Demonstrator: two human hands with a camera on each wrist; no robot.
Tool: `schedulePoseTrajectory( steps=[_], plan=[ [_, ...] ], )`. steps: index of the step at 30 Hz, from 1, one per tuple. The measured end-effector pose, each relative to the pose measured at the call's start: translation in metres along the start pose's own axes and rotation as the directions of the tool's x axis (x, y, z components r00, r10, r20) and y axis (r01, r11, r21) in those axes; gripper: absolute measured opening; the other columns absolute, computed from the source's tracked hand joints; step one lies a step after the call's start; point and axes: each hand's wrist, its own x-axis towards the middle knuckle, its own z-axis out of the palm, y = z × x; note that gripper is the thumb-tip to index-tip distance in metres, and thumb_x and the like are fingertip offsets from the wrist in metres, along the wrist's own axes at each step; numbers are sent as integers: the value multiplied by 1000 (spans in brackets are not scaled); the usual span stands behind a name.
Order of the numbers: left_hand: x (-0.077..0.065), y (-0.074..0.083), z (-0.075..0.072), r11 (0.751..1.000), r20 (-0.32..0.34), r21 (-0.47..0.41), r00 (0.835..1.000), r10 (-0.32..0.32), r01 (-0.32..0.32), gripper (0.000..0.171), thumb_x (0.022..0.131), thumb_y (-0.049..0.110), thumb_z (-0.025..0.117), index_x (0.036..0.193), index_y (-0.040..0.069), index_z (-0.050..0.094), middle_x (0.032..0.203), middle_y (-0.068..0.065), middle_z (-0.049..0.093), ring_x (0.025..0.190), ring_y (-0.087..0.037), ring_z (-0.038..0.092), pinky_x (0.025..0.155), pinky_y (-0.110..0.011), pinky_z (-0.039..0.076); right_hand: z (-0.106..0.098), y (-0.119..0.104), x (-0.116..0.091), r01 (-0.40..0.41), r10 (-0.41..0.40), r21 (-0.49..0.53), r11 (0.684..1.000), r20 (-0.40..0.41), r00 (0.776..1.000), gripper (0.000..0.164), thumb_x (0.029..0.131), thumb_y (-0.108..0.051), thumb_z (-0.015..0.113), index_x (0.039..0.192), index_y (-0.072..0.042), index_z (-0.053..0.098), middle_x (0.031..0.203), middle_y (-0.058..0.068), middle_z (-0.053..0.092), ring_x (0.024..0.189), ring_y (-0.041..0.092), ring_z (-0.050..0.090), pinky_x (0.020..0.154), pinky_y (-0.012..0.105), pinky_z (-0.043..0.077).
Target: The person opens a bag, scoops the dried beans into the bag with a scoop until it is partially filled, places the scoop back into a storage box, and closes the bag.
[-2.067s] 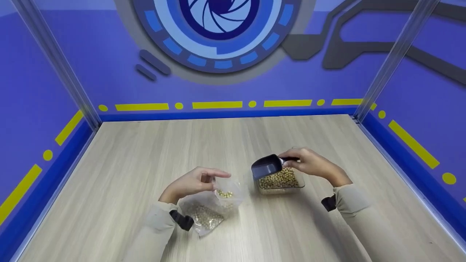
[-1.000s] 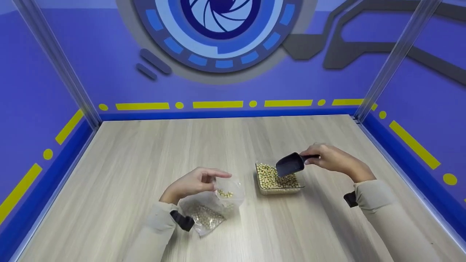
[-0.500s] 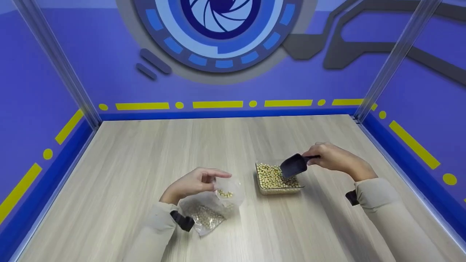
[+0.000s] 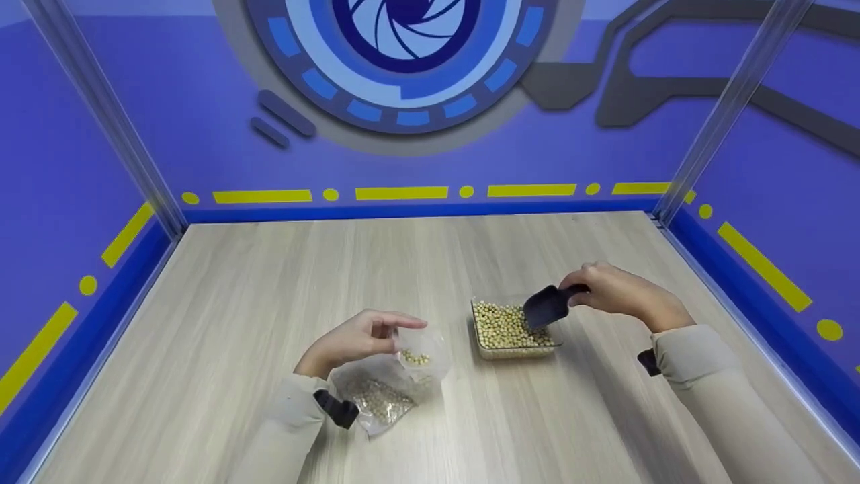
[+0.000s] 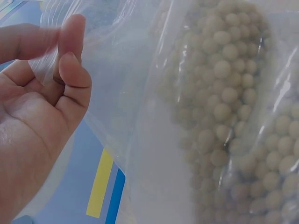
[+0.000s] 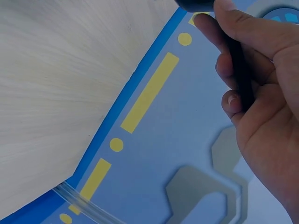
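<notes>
In the head view my left hand (image 4: 349,341) pinches the rim of a clear zip bag (image 4: 390,376), whose mouth gapes to the right. Pale round dried peas or beans fill its lower part; the left wrist view shows them large behind the plastic (image 5: 229,112). My right hand (image 4: 611,289) grips the handle of a black scoop (image 4: 547,307), fingers wrapped round it in the right wrist view (image 6: 242,70). The scoop's front edge dips into a rectangular clear container (image 4: 517,353) heaped with the same peas. Whether the scoop carries any peas cannot be told.
Both bag and container stand on a light wood table (image 4: 302,269). Blue printed panels (image 4: 430,161) rise behind it and at both sides, with metal posts (image 4: 732,107) at the corners. Black wrist cameras (image 4: 336,408) sit on both sleeves.
The scoop has moved right, away from the bag, to the container's right part, and its edge has slid slightly further right over the peas. My left hand and the bag hold nearly still.
</notes>
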Motion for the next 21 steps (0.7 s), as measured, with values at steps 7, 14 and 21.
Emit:
schedulePoseTrajectory(
  steps=[7, 14, 21],
  plan=[
    [-1, 1, 0, 1000, 4, -7, 1000, 0, 0, 40, 90, -4, 57, 129, -6, 56, 134, -25, 53, 70, -1, 46, 65, -14, 44, -3, -4, 1, 50, -50, -46, 998, 4, 999, 20, 85, -5, 70, 104, -4, 73, 95, 11, 71, 86, 25, 65, 73, 38, 55],
    [0, 0, 0, 1000, 7, 2, 1000, -1, 1, 40, 90, -4, 57, 129, -7, 56, 137, -24, 52, 71, 0, 47, 66, -13, 44, -5, -12, 7, 77, -76, -85, 993, 20, 997, 14, 82, -1, 71, 94, -5, 76, 88, 7, 73, 81, 21, 66, 70, 36, 55],
    [1, -1, 1, 1000, 7, 7, 1000, -4, 4, 39, 90, -4, 57, 129, -7, 56, 136, -24, 52, 72, 0, 48, 66, -13, 45, -8, -19, 12, 48, -43, -98, 994, 55, 998, 8, 82, -1, 71, 86, -7, 75, 82, 5, 72, 71, 14, 61, 62, 29, 50]
  ],
)
